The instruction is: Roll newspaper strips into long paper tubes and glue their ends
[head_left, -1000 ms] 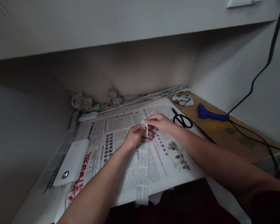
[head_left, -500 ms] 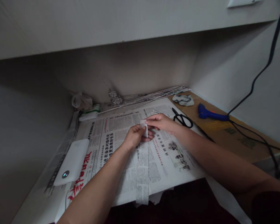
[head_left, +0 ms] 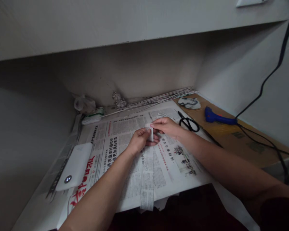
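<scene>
A narrow newspaper strip (head_left: 147,183) runs from my hands down toward me and hangs over the table's front edge. Its upper end is pinched between the thumb and fingers of my left hand (head_left: 141,140). My right hand (head_left: 166,126) grips the top right corner of that same end with thumb and forefinger. Both hands meet just above a spread newspaper (head_left: 130,122) with printed columns and red lettering. Black-handled scissors (head_left: 189,123) lie to the right of my right hand, and some short pale paper pieces (head_left: 162,115) lie behind it.
A white power bank (head_left: 74,166) lies at left. Rolled paper sticks (head_left: 159,98) run along the back wall, near a twisted paper bundle (head_left: 119,101) and a plastic bag (head_left: 84,104). A blue glue gun (head_left: 219,118) with its cable rests on cardboard (head_left: 252,142) at right. A low shelf (head_left: 135,22) overhangs.
Almost nothing differs. Both hands keep their hold on the strip's end, and the view has shifted very slightly.
</scene>
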The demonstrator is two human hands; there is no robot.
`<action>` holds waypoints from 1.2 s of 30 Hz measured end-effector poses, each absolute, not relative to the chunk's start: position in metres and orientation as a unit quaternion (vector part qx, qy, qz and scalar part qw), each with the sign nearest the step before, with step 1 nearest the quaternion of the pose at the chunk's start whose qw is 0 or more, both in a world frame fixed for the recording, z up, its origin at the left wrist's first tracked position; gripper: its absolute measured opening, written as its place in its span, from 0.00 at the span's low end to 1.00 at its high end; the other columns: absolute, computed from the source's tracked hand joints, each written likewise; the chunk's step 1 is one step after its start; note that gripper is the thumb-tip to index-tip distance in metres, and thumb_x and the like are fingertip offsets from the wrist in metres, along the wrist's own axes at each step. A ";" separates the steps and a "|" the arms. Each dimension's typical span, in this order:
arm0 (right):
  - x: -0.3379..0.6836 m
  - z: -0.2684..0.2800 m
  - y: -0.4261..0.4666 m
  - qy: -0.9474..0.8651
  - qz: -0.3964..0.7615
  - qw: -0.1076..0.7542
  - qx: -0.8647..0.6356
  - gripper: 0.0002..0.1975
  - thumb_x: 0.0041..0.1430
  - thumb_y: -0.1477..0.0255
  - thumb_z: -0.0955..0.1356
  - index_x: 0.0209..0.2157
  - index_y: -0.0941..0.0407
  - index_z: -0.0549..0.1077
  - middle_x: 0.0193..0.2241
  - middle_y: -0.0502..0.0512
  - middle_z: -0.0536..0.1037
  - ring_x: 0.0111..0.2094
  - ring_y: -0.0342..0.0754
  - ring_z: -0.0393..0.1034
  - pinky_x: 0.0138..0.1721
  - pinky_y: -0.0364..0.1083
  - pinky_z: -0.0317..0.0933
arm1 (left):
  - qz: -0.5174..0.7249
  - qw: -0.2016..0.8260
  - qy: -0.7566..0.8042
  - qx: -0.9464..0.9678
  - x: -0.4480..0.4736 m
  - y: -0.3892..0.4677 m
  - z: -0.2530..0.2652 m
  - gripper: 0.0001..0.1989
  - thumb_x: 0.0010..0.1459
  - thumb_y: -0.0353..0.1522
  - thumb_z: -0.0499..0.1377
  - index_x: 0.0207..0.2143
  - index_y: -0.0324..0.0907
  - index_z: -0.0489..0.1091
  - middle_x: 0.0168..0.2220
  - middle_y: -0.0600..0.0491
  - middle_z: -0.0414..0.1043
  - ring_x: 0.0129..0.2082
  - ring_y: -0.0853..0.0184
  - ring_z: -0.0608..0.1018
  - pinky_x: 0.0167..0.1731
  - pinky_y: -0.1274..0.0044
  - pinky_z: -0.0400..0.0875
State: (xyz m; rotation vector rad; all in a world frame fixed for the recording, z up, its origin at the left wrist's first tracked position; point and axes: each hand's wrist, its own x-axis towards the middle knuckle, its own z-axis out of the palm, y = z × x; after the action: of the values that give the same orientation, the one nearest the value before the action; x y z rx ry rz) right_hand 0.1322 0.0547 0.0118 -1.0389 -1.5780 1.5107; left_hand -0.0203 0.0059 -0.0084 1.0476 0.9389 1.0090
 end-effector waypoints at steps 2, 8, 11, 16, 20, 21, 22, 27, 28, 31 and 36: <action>0.130 0.013 0.053 -0.598 0.582 0.363 -0.415 0.14 0.45 0.64 0.72 0.26 0.61 0.74 0.18 0.48 0.71 0.16 0.36 0.56 0.17 0.40 0.49 | 0.442 0.646 0.414 0.464 -0.020 0.006 -0.008 0.17 0.54 0.40 0.58 0.37 0.34 0.71 0.30 0.44 0.76 0.27 0.65 0.78 0.29 0.74 0.75; 0.126 0.011 0.052 -0.596 0.577 0.377 -0.412 0.14 0.44 0.62 0.73 0.24 0.60 0.73 0.17 0.48 0.70 0.15 0.36 0.57 0.16 0.40 0.50 | 0.437 0.646 0.423 0.461 -0.020 0.005 -0.006 0.16 0.54 0.39 0.58 0.37 0.34 0.70 0.30 0.44 0.76 0.27 0.65 0.78 0.30 0.73 0.74; 0.126 0.009 0.052 -0.587 0.581 0.379 -0.416 0.14 0.43 0.63 0.73 0.24 0.60 0.73 0.17 0.48 0.71 0.14 0.36 0.57 0.15 0.40 0.50 | 0.438 0.645 0.424 0.462 -0.019 0.005 -0.006 0.16 0.54 0.39 0.58 0.37 0.33 0.70 0.29 0.43 0.75 0.27 0.66 0.78 0.29 0.74 0.74; 0.125 0.007 0.052 -0.569 0.595 0.388 -0.415 0.14 0.42 0.63 0.74 0.25 0.60 0.73 0.17 0.48 0.71 0.14 0.37 0.59 0.15 0.40 0.51 | 0.433 0.645 0.426 0.464 -0.019 0.005 -0.008 0.16 0.55 0.39 0.57 0.37 0.33 0.70 0.29 0.44 0.75 0.27 0.66 0.78 0.28 0.75 0.74; 0.125 0.006 0.051 -0.567 0.599 0.389 -0.410 0.15 0.41 0.62 0.74 0.24 0.59 0.72 0.17 0.48 0.71 0.14 0.38 0.61 0.15 0.41 0.53 | 0.427 0.642 0.428 0.472 -0.019 0.005 -0.009 0.15 0.56 0.38 0.56 0.37 0.34 0.70 0.29 0.44 0.75 0.27 0.67 0.77 0.29 0.75 0.74; 0.124 0.005 0.051 -0.566 0.600 0.390 -0.408 0.16 0.41 0.62 0.74 0.23 0.59 0.71 0.16 0.48 0.71 0.14 0.38 0.61 0.15 0.41 0.54 | 0.426 0.641 0.427 0.475 -0.020 0.005 -0.009 0.15 0.57 0.38 0.56 0.37 0.34 0.70 0.29 0.44 0.75 0.27 0.67 0.77 0.29 0.75 0.74; 0.124 0.005 0.051 -0.565 0.603 0.391 -0.407 0.16 0.41 0.62 0.74 0.23 0.59 0.70 0.16 0.48 0.70 0.14 0.39 0.62 0.14 0.41 0.54 | 0.425 0.640 0.425 0.478 -0.020 0.006 -0.009 0.15 0.57 0.39 0.55 0.38 0.34 0.69 0.29 0.44 0.75 0.27 0.67 0.77 0.29 0.75 0.74; 0.122 0.005 0.046 -0.556 0.618 0.393 -0.394 0.19 0.40 0.59 0.74 0.23 0.57 0.66 0.14 0.46 0.69 0.12 0.42 0.63 0.12 0.42 0.57 | 0.420 0.638 0.426 0.485 -0.020 0.006 -0.010 0.15 0.57 0.38 0.55 0.38 0.34 0.68 0.29 0.45 0.75 0.28 0.67 0.77 0.30 0.75 0.74; 0.122 0.006 0.045 -0.558 0.617 0.392 -0.391 0.19 0.41 0.59 0.74 0.23 0.56 0.65 0.14 0.45 0.68 0.12 0.42 0.63 0.12 0.42 0.57 | 0.419 0.639 0.425 0.486 -0.020 0.006 -0.010 0.15 0.57 0.38 0.55 0.38 0.33 0.68 0.29 0.45 0.75 0.28 0.67 0.77 0.30 0.75 0.74; 0.121 0.010 0.042 -0.573 0.603 0.383 -0.402 0.20 0.42 0.57 0.73 0.23 0.55 0.63 0.12 0.45 0.68 0.11 0.43 0.62 0.12 0.43 0.58 | 0.415 0.639 0.416 0.496 -0.019 0.005 -0.009 0.14 0.55 0.38 0.57 0.36 0.34 0.68 0.31 0.45 0.74 0.30 0.66 0.78 0.31 0.75 0.74; 0.120 0.008 0.043 -0.588 0.545 0.395 -0.449 0.19 0.41 0.58 0.73 0.22 0.56 0.64 0.14 0.46 0.69 0.13 0.41 0.63 0.13 0.41 0.58 | 0.425 0.616 0.438 0.498 -0.016 0.002 -0.006 0.17 0.50 0.37 0.63 0.37 0.36 0.64 0.31 0.47 0.74 0.29 0.66 0.78 0.29 0.75 0.75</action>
State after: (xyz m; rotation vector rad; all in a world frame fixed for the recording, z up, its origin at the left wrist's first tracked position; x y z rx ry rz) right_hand 0.1203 0.0431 0.0075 -1.1384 -1.4911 1.3810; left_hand -0.0164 0.0017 -0.0061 1.1481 1.0091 0.9791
